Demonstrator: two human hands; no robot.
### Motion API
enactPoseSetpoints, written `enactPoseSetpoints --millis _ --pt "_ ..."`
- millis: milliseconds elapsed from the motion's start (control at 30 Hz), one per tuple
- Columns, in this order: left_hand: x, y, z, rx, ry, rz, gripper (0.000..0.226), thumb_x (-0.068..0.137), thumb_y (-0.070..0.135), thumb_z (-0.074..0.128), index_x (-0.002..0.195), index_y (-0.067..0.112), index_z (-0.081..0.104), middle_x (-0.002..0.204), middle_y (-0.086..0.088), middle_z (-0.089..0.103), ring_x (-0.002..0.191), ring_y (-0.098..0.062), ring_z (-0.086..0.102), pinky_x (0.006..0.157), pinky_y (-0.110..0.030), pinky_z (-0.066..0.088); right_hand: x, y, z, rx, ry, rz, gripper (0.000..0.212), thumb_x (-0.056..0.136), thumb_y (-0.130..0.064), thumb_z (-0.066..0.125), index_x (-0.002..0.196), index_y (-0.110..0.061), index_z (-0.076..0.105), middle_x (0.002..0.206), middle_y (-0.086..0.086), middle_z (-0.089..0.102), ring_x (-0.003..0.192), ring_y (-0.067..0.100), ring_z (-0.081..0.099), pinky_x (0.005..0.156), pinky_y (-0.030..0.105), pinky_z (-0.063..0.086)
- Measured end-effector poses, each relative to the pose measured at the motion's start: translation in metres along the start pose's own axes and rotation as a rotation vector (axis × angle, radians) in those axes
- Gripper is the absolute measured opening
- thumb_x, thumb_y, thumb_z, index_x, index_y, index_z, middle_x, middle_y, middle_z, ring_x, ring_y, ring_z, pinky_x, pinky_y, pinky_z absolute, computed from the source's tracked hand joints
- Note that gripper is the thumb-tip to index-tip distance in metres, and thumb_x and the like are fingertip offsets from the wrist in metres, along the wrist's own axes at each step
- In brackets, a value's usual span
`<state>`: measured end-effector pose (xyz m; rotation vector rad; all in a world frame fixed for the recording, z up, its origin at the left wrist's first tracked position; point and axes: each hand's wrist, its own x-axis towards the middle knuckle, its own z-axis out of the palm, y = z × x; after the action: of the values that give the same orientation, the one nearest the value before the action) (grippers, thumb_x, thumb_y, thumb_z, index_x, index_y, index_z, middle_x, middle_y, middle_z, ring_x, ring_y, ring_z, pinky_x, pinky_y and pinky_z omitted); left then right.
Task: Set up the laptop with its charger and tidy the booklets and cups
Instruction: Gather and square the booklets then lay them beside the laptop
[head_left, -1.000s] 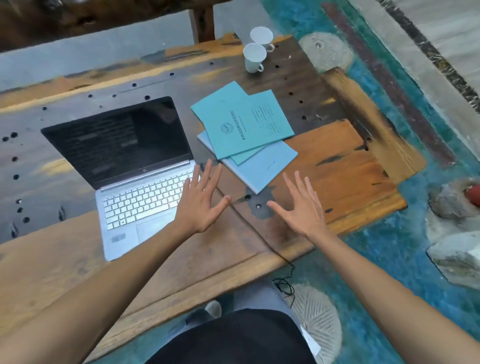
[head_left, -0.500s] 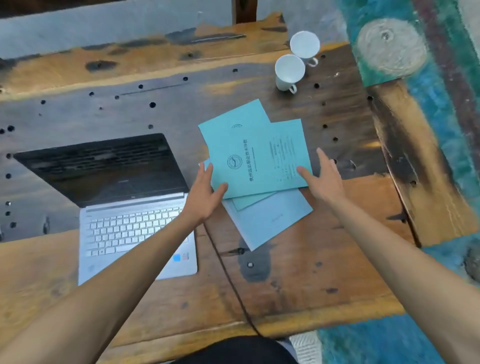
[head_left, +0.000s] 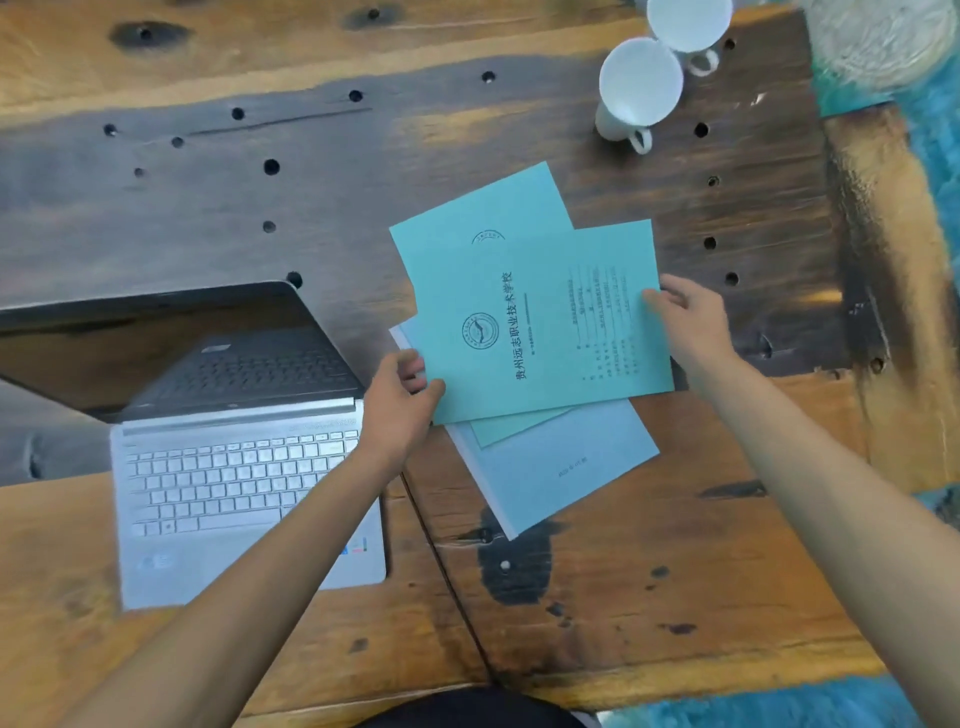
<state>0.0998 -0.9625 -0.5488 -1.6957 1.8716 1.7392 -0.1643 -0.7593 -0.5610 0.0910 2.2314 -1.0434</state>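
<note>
Laptop (head_left: 244, 457) sits open at the left of the wooden table (head_left: 649, 597), its silver keyboard deck nearest the person and its dark screen tilted back, reflecting the keys. Just right of the laptop's hinge, the left hand (head_left: 397, 402) pinches the lower left corner of the top teal booklet (head_left: 540, 322), thumb on the printed cover and fingers curled beneath the edge, so its grip is closed on that booklet. This top booklet bears a round emblem and a line of dark characters running up its cover, and it lies askew over the rest of the pile. A second teal booklet (head_left: 483, 213) pokes out behind it toward the far side of the table, and a sliver of teal also shows below the top booklet's near edge, though whether that belongs to the second booklet cannot be told. Beneath them all lies a pale blue booklet (head_left: 566, 467), angled toward the near right and resting flat on the wood. At the right edge of the top teal booklet, the right hand (head_left: 691, 322) clasps the cover, fingertips on its surface near the printed lines. Farther back and to the right, two white cups (head_left: 639, 88) stand close together near the table's far corner, well apart from the booklets, the farther one cut off by the frame.
</note>
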Motion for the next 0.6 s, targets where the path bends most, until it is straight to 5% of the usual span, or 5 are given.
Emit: enactPoseSetpoints --millis 67,200,400,500,600 --pt "0.004 0.0 0.0 -0.051 -0.024 -0.069 0.041 0.087 0.016 0.073 0.125 0.015 0.057 0.11 0.009 0.063 0.099 -0.009 0.066 0.091 -0.039 0.058 0.003 -0.009 0.004 0.072 0.03 0.034 0.023 0.102 -0.026 0.054 0.101 -0.037 0.074 0.091 -0.023 0.075 0.08 0.002 0.073 0.064 0.026 0.052" --pt "0.01 0.008 -0.002 -0.143 -0.091 -0.138 0.027 0.083 0.02 0.079 0.103 0.024 0.061 0.1 0.009 0.067 0.086 0.0 0.069 0.074 -0.022 0.052 0.0 -0.022 0.008 0.126 0.048 0.109 0.038 0.106 -0.023 0.046 0.09 -0.044 0.074 0.086 -0.026 0.075 0.078 -0.001 0.071 0.062 0.024 0.052" --pt "0.004 0.025 -0.018 -0.484 -0.256 -0.116 0.038 0.086 0.001 0.068 0.118 0.018 0.06 0.116 -0.007 0.067 0.107 -0.027 0.069 0.091 -0.051 0.058 -0.02 -0.019 -0.011 0.344 0.05 0.184 0.031 0.108 -0.02 0.045 0.126 -0.026 0.069 0.112 -0.01 0.076 0.101 0.012 0.073 0.078 0.038 0.059" --pt "0.002 0.041 -0.018 -0.661 -0.379 -0.041 0.057 0.087 -0.007 0.063 0.132 0.027 0.057 0.131 -0.009 0.067 0.115 -0.03 0.068 0.09 -0.05 0.057 -0.04 -0.011 -0.019 0.566 0.037 0.227 0.032 0.11 -0.018 0.041 0.127 -0.027 0.067 0.118 -0.007 0.075 0.108 0.014 0.07 0.077 0.035 0.055" --pt "0.007 0.059 -0.011 -0.747 -0.287 0.012 0.058 0.091 -0.01 0.059 0.142 0.018 0.053 0.137 -0.01 0.064 0.12 -0.029 0.066 0.093 -0.042 0.057 -0.062 0.001 -0.017 0.773 0.005 0.282 0.033 0.11 -0.016 0.038 0.129 -0.025 0.063 0.127 0.0 0.072 0.115 0.019 0.067 0.09 0.042 0.053"
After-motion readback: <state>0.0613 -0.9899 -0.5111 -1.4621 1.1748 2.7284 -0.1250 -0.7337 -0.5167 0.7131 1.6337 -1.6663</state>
